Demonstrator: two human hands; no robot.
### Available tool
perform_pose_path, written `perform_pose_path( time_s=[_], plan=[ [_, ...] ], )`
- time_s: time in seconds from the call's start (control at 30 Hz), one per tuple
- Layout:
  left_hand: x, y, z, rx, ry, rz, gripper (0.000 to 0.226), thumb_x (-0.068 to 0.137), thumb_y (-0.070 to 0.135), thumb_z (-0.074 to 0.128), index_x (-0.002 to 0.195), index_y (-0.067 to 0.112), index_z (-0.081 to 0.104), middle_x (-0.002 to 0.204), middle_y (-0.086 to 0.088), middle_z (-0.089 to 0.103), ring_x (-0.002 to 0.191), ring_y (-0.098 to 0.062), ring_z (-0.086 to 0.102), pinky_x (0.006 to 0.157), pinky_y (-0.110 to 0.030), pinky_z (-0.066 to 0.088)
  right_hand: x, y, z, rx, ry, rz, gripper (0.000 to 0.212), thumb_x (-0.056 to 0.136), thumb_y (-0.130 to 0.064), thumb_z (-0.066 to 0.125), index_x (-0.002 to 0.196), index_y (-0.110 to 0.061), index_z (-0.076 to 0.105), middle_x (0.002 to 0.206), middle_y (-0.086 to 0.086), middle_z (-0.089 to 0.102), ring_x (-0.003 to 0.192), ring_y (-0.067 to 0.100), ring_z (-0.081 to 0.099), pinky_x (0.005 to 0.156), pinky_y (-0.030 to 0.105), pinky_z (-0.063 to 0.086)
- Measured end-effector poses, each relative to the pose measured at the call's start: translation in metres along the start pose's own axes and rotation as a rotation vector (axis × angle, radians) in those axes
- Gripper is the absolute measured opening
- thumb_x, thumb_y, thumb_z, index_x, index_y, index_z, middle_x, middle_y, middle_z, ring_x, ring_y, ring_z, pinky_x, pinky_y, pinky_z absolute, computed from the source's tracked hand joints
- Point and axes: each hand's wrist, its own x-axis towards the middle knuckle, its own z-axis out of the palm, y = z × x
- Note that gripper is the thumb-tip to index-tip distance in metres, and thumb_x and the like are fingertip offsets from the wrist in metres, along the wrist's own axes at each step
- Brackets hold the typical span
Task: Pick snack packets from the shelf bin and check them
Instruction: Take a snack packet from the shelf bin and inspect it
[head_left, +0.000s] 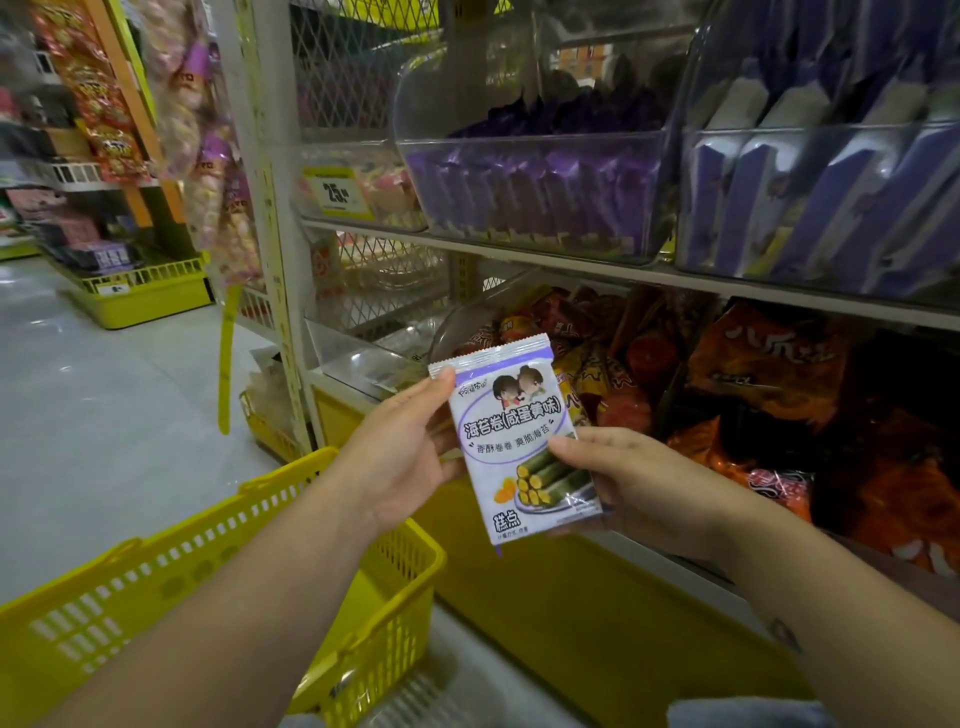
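In front of the lower shelf bin (675, 374), both hands hold one snack packet (511, 441) upright: left hand (402, 457) pinching its top-left edge, right hand (628, 483) its lower right. Risk: light edge grips may let it slip to the floor.

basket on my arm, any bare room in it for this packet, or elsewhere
The basket, lower left of the snack packet, shows a bare inside between its yellow walls. The clear bin left of the orange packets looks nearly empty. Crowded: orange packets and purple packets above.
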Motion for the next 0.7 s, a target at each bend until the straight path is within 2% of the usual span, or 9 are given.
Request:
perform_pose_path(
  time_s=[0.07, 0.13, 0.23, 0.3, 0.43, 0.6, 0.7],
  plan=[
    [-0.003, 0.002, -0.003, 0.028, -0.081, -0.074, 0.031, 0.089, 0.035, 0.057, 0.110, 0.017, 0.068, 0.109, -0.007, 0.073, 0.098, -0.023, 0.071, 0.071, -0.042, 0.061, 0.000, -0.001, 0.002, 0.046, 0.059, 0.005, 0.026, 0.087, -0.030, 0.056, 0.094, -0.014, 0.075, 0.098, 0.012, 0.074, 0.082, 0.018, 0.072, 0.068, 0.029, 0.060],
    [-0.006, 0.003, -0.005, 0.082, -0.186, -0.145, 0.038, 0.084, 0.032, 0.061, 0.119, 0.019, 0.066, 0.119, -0.007, 0.070, 0.110, -0.026, 0.067, 0.078, -0.045, 0.060, 0.001, -0.002, 0.002, 0.113, 0.130, -0.005, 0.028, 0.090, -0.026, 0.054, 0.101, -0.007, 0.071, 0.100, 0.014, 0.074, 0.082, 0.019, 0.073, 0.067, 0.029, 0.060],
    [-0.009, -0.002, -0.003, 0.112, -0.276, -0.188, 0.037, 0.083, 0.024, 0.063, 0.120, 0.017, 0.066, 0.119, -0.009, 0.070, 0.104, -0.022, 0.069, 0.074, -0.037, 0.060, 0.001, -0.006, 0.004, 0.180, 0.169, -0.003, 0.032, 0.084, -0.028, 0.057, 0.099, -0.003, 0.072, 0.102, 0.016, 0.074, 0.082, 0.021, 0.073, 0.070, 0.029, 0.061],
    [-0.010, -0.004, 0.000, 0.107, -0.276, -0.193, 0.037, 0.084, 0.021, 0.061, 0.120, 0.016, 0.064, 0.117, -0.009, 0.071, 0.096, -0.019, 0.070, 0.072, -0.033, 0.060, 0.000, -0.008, 0.004, 0.206, 0.164, 0.022, 0.038, 0.079, -0.032, 0.058, 0.100, -0.003, 0.071, 0.104, 0.017, 0.073, 0.087, 0.023, 0.073, 0.077, 0.033, 0.061],
    [-0.010, -0.003, 0.000, 0.074, -0.272, -0.227, 0.037, 0.087, 0.021, 0.058, 0.123, 0.014, 0.061, 0.116, -0.011, 0.071, 0.094, -0.019, 0.071, 0.063, -0.030, 0.059, 0.000, -0.008, 0.004, 0.238, 0.161, 0.067, 0.042, 0.077, -0.033, 0.057, 0.105, -0.003, 0.068, 0.107, 0.018, 0.072, 0.093, 0.026, 0.072, 0.084, 0.040, 0.057],
    [-0.013, -0.001, -0.002, 0.063, -0.314, -0.279, 0.036, 0.092, 0.020, 0.054, 0.127, 0.015, 0.056, 0.119, -0.012, 0.069, 0.099, -0.023, 0.071, 0.064, -0.031, 0.060, -0.002, -0.010, 0.004, 0.223, 0.146, 0.061, 0.041, 0.086, -0.029, 0.053, 0.111, 0.002, 0.064, 0.111, 0.023, 0.070, 0.094, 0.028, 0.071, 0.080, 0.039, 0.059],
    [-0.013, -0.004, 0.002, 0.162, -0.253, -0.196, 0.034, 0.099, 0.015, 0.049, 0.132, 0.020, 0.052, 0.117, -0.007, 0.071, 0.100, -0.022, 0.071, 0.069, -0.036, 0.060, -0.003, -0.010, 0.006, 0.159, 0.135, -0.008, 0.037, 0.085, -0.031, 0.056, 0.109, -0.005, 0.067, 0.107, 0.017, 0.072, 0.088, 0.022, 0.072, 0.073, 0.031, 0.061]
  ],
)
